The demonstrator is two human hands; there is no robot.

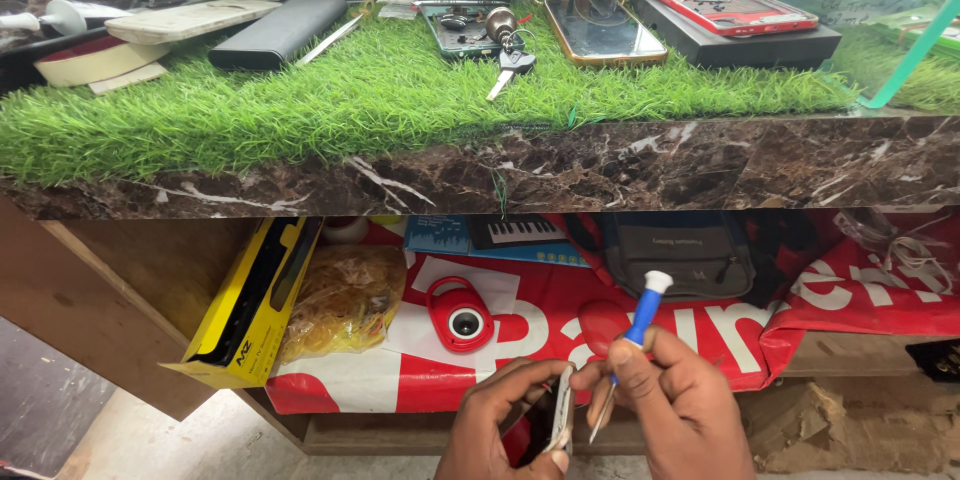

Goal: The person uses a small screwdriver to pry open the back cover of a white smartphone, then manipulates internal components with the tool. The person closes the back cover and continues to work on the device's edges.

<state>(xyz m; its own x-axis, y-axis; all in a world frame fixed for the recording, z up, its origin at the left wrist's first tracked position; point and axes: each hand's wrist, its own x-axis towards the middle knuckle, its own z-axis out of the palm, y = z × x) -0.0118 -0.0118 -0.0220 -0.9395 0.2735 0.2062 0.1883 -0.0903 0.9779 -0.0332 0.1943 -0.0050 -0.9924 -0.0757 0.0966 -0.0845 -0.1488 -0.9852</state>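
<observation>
Item: smartphone [557,418], thin, seen edge-on, low in the view below the counter edge. I am watching the left hand [497,418] gripping it, fingers curled around its lower body and thumb braced on the near side.

Item: precision screwdriver [640,318], blue shaft, white rotating cap, pointing down and left toward the phone's edge. The right hand [682,410] is pinching it between thumb and fingertips; a slim pale tool [602,418], perhaps tweezers or a pry pick, is sitting under the same fingers.

Handling note, as I am judging it: the left hand should be holding the phone steady while the tip seats squarely before turning; a tilted tip is likely to slip and mar the screw head. Whether the tip is touching the phone, I cannot tell.

Surroundings: marbled counter [600,172] with artificial grass mat [330,100]; keys [510,58]; opened red phone [728,6]; below, red round speaker [460,316], yellow box [255,300].
</observation>
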